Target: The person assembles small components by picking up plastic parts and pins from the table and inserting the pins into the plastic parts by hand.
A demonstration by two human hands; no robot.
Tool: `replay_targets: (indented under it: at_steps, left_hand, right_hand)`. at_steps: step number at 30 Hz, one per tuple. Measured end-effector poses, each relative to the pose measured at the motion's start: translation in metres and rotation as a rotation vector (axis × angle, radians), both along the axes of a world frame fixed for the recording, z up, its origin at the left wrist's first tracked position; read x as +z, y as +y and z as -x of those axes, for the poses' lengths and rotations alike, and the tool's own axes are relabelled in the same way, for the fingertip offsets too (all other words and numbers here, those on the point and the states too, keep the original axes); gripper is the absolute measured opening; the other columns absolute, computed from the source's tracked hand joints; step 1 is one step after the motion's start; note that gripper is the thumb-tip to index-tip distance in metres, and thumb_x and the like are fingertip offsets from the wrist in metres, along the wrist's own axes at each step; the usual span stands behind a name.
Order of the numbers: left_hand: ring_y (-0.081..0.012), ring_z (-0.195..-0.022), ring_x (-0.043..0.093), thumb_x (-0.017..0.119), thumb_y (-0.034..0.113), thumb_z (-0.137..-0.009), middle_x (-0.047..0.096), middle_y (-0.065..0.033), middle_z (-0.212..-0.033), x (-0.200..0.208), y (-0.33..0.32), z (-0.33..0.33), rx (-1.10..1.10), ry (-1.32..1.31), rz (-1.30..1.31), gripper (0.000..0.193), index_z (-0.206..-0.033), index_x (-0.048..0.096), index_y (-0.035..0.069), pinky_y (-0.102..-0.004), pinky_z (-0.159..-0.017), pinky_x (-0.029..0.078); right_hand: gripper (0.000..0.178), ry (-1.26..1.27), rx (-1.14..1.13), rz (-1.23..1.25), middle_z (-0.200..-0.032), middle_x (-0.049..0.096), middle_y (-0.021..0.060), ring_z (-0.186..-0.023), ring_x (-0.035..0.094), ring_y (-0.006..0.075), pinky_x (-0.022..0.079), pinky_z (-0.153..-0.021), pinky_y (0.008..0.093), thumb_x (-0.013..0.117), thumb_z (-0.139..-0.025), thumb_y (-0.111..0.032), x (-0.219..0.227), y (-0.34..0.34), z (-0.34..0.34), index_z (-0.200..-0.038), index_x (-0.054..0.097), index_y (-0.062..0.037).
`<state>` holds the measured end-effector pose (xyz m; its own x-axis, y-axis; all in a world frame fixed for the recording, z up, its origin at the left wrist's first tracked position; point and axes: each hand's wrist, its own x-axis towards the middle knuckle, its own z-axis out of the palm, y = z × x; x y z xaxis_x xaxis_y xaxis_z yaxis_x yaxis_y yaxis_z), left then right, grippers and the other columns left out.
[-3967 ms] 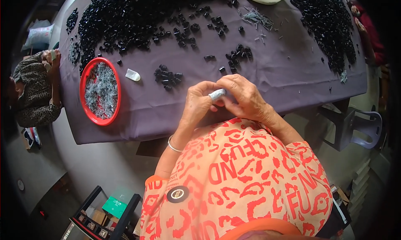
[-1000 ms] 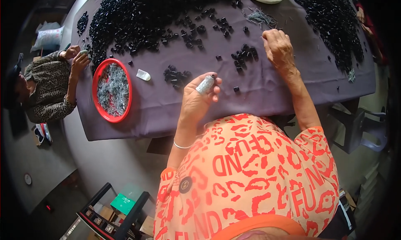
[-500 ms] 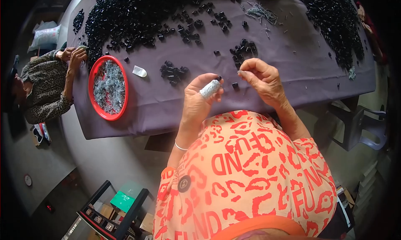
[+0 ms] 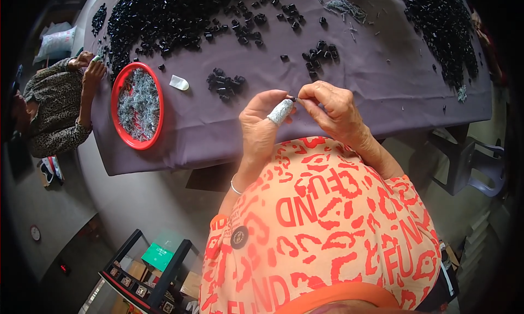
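Observation:
Near the front edge of the table, my left hand [image 4: 256,125] pinches a small black plastic piece [image 4: 293,99] between its fingertips. A silvery-white wrap [image 4: 280,112] covers one digit of that hand. My right hand [image 4: 337,111] is closed in a pinch right beside the black piece, its fingertips almost touching it. Between those fingertips is a thin metal pin, mostly hidden. Beyond my hands lie small clusters of black pieces, one to the left [image 4: 224,84] and one to the right [image 4: 321,56].
A red oval basin [image 4: 114,107] of grey metal pins stands at left, beside a white finger cover [image 4: 179,83]. Heaps of black pieces [image 4: 158,22] spread across the far table, with loose pins [image 4: 346,7] there. Another person [image 4: 60,101] works at the left side.
My right hand has moved left, bringing its pin up to the black piece in my left hand. The view has shifted slightly.

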<state>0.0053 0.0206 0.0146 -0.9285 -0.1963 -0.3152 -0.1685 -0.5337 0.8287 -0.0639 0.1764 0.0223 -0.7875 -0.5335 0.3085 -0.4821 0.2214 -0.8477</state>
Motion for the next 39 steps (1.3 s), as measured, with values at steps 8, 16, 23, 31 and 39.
replay_targets:
  at_steps: [8, 16, 23, 31, 39]
  left_hand:
    - [-0.0103, -0.082, 0.061, 0.063, -0.009, -0.081, 0.065, -0.0057, -0.09, -0.004, 0.009, -0.01, 0.055, 0.074, 0.48, 0.02, -0.1, 0.062, -0.003, -0.0223, -0.075, 0.05]
    - [-0.0105, -0.081, 0.061, 0.061, -0.009, -0.083, 0.065, -0.0053, -0.089, -0.011, 0.008, -0.015, 0.037, 0.011, 0.434, 0.017, -0.099, 0.062, -0.003, -0.0221, -0.073, 0.05]
    - [-0.0127, -0.079, 0.062, 0.062, -0.004, -0.084, 0.066, -0.0075, -0.09, -0.021, 0.005, -0.012, 0.086, 0.014, 0.034, 0.018, -0.101, 0.061, -0.002, -0.0245, -0.069, 0.051]
    - [-0.0169, -0.08, 0.064, 0.059, 0.003, -0.087, 0.065, -0.0099, -0.093, -0.028, -0.01, -0.017, 0.104, 0.073, -0.281, 0.017, -0.104, 0.06, 0.001, -0.0282, -0.069, 0.053]
    - [-0.0163, -0.079, 0.063, 0.057, 0.0, -0.087, 0.065, -0.0097, -0.095, -0.029, -0.007, -0.016, 0.067, 0.017, -0.244, 0.017, -0.103, 0.06, 0.0, -0.0284, -0.068, 0.052]
  right_hand:
    - [0.01, -0.034, 0.045, -0.082, -0.077, 0.06, 0.0112, -0.066, 0.061, 0.0237, 0.047, -0.059, 0.0307, 0.061, -0.079, 0.005, 0.0, 0.0, -0.003, -0.088, 0.058, 0.0002]
    - [0.01, -0.03, 0.069, -0.108, -0.077, 0.061, 0.0113, -0.066, 0.061, 0.0225, 0.048, -0.061, 0.0297, 0.061, -0.08, 0.004, -0.009, -0.004, -0.007, -0.09, 0.058, 0.0009]
    - [0.011, -0.287, 0.022, -0.021, -0.083, 0.059, 0.0054, -0.074, 0.058, 0.0113, 0.047, -0.066, 0.0247, 0.061, -0.083, 0.002, 0.001, 0.009, 0.003, -0.094, 0.06, 0.0007]
    - [0.019, -0.015, -0.039, -0.21, -0.09, 0.058, 0.0081, -0.081, 0.058, 0.0194, 0.047, -0.071, 0.0279, 0.064, -0.075, 0.004, -0.013, 0.03, -0.003, -0.093, 0.06, -0.0016]
    - [0.022, 0.353, -0.108, -0.408, -0.089, 0.057, 0.0067, -0.084, 0.056, 0.0231, 0.043, -0.071, 0.0345, 0.069, -0.073, -0.003, -0.036, 0.011, -0.012, -0.093, 0.061, -0.0046]
